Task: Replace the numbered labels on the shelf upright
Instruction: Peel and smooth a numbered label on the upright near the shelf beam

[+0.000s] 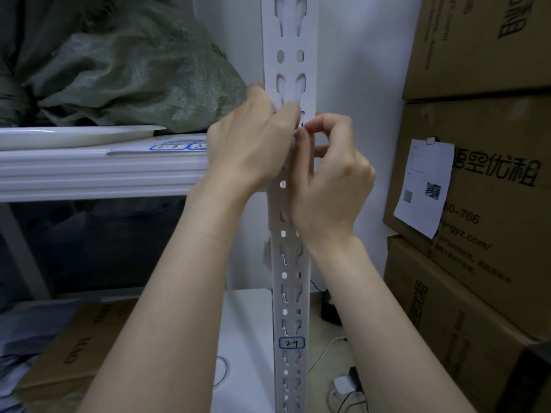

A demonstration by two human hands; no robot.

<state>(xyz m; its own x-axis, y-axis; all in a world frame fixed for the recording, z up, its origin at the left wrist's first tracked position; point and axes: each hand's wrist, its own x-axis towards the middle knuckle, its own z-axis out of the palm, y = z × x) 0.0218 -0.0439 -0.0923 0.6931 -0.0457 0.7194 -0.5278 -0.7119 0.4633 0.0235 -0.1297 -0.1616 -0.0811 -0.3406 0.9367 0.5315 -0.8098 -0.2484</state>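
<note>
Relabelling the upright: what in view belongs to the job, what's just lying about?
Job: shelf upright; blue-edged label pinched by left hand and right hand; label 24; label sheet on shelf.
Lying about: green sack; white plate; cardboard boxes; white charger.

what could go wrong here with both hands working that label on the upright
The label is mostly hidden under the left hand and seems pinched by the right hand, so it may crease, tear or sit crooked. It lies among cut-out slots in the shelf upright; an edge over a hole might not stick. The label sheet rests at the shelf's front edge and could get brushed off.
</note>
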